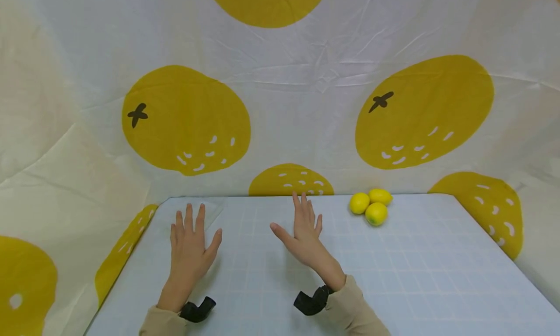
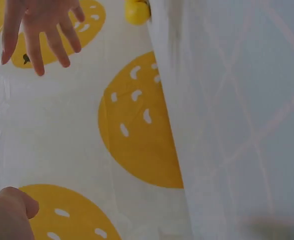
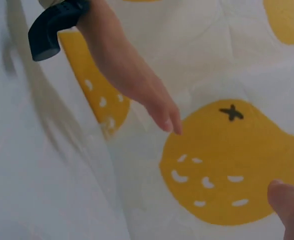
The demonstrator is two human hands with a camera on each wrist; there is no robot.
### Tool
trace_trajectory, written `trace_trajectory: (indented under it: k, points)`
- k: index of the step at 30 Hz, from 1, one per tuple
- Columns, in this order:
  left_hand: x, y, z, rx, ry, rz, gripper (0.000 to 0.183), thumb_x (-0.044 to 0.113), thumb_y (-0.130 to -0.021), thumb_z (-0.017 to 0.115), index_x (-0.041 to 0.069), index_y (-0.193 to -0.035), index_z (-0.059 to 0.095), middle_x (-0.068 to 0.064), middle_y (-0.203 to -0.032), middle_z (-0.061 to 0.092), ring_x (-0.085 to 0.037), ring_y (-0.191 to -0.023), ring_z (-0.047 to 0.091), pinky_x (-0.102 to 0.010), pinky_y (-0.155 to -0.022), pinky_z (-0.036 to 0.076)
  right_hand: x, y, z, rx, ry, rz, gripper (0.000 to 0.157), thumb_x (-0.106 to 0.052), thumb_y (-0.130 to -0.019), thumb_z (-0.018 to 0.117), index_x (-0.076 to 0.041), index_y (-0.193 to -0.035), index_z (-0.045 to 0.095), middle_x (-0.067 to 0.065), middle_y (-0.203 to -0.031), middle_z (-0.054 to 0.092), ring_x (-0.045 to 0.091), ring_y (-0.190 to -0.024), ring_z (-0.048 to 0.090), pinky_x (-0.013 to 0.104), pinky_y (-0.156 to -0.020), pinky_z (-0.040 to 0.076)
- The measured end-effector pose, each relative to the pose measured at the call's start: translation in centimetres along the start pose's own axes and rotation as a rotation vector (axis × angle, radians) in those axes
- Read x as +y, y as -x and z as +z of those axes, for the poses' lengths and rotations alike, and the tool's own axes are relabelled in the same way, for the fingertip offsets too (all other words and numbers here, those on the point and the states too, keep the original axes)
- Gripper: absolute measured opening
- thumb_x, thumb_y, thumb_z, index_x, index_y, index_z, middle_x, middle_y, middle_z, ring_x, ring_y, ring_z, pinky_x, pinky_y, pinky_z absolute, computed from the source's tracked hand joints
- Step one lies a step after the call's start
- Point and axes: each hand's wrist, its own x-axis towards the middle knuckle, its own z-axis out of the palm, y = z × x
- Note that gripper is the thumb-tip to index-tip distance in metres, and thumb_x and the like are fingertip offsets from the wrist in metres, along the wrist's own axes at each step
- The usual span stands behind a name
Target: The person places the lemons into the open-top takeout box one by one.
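My left hand is held over the left part of the table, fingers straight and spread, with nothing in it. Over the middle, my right hand is likewise spread and holds nothing. Three yellow lemons sit together at the back of the table, to the right of my right hand, apart from it. Beyond the left fingertips lies a flat, see-through sheet or bag; its kind is hard to tell. In the left wrist view, one lemon shows at the top edge.
A pale blue checked cloth covers the table. Behind it and at both sides hangs a white curtain printed with large yellow fruit. Each wrist wears a black curved mount.
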Motion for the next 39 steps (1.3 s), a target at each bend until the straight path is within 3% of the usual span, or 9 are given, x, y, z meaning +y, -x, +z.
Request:
trace_trajectory:
  k: [9,14,21,24,26,31,35,39]
  points:
    - [-3.4,0.0,0.0,0.165,0.133,-0.099,0.084,0.034,-0.094,0.055,0.005,-0.159,0.01,-0.024,-0.163,0.005,-0.047,-0.148,0.002,-0.068,-0.114,0.007,-0.2,-1.1,4.6,0.037,-0.364,-0.029,0.088,-0.047,-0.098,0.056,-0.015,-0.16,0.002,0.007,-0.166,-0.002,0.03,-0.151,-0.003,0.063,-0.116,-0.008]
    - [-5.3,0.2,0.4,0.255,0.236,-0.182,0.083,0.027,-0.094,0.058,0.001,-0.157,0.011,-0.022,-0.163,0.005,-0.042,-0.148,0.007,-0.067,-0.114,0.008,-0.4,-1.6,7.3,0.0,-0.533,0.023,0.086,-0.048,-0.099,0.055,-0.018,-0.16,0.003,0.007,-0.166,-0.001,0.031,-0.151,-0.002,0.065,-0.116,0.001]
    - [-7.4,0.8,1.2,0.308,0.419,-0.309,0.073,0.017,-0.098,0.054,0.004,-0.158,0.012,-0.024,-0.161,0.011,-0.037,-0.148,0.011,-0.057,-0.12,0.006,-0.5,-2.3,11.0,-0.116,-0.682,0.112,0.084,-0.048,-0.1,0.052,-0.017,-0.16,0.002,0.013,-0.165,-0.002,0.035,-0.151,0.002,0.067,-0.115,0.011]
    - [-8.1,1.0,1.5,0.287,0.528,-0.384,0.069,0.016,-0.101,0.049,0.004,-0.158,0.012,-0.021,-0.161,0.012,-0.033,-0.149,0.011,-0.047,-0.122,0.005,-0.7,-2.7,12.5,-0.157,-0.759,0.143,0.084,-0.047,-0.1,0.051,-0.013,-0.159,0.002,0.018,-0.164,-0.001,0.037,-0.151,0.003,0.065,-0.116,0.011]
    - [-8.6,1.1,1.7,0.243,0.646,-0.475,0.067,0.018,-0.103,0.044,0.006,-0.159,0.009,-0.016,-0.164,0.008,-0.028,-0.151,0.008,-0.041,-0.123,0.005,-0.9,-3.0,13.5,-0.194,-0.83,0.166,0.082,-0.046,-0.101,0.049,-0.013,-0.159,0.001,0.017,-0.165,-0.001,0.035,-0.151,0.002,0.062,-0.117,0.01]
    - [-10.0,1.0,1.8,0.152,0.981,-0.674,0.067,0.027,-0.107,0.035,0.014,-0.16,-0.004,-0.004,-0.166,-0.007,-0.02,-0.152,-0.002,-0.042,-0.122,-0.002,-1.7,-3.9,16.1,-0.245,-1.056,0.195,0.079,-0.04,-0.105,0.043,-0.005,-0.158,-0.003,0.016,-0.165,-0.005,0.031,-0.151,0.0,0.051,-0.121,0.005]
    - [-10.8,0.8,1.8,0.094,1.056,-0.688,0.067,0.03,-0.107,0.033,0.016,-0.16,-0.006,-0.003,-0.166,-0.005,-0.018,-0.152,0.001,-0.039,-0.122,-0.002,-2.6,-4.6,18.2,-0.248,-1.201,0.216,0.081,-0.038,-0.105,0.043,0.003,-0.155,-0.005,0.022,-0.163,-0.006,0.034,-0.151,-0.001,0.044,-0.123,0.005]
    - [-11.1,0.7,1.5,0.023,1.084,-0.659,0.067,0.031,-0.108,0.031,0.014,-0.159,-0.009,-0.006,-0.167,-0.003,-0.018,-0.152,0.003,-0.027,-0.121,0.004,-3.5,-4.9,19.6,-0.263,-1.257,0.24,0.083,-0.04,-0.105,0.043,0.005,-0.154,-0.007,0.023,-0.163,-0.009,0.035,-0.151,-0.005,0.045,-0.122,0.003]
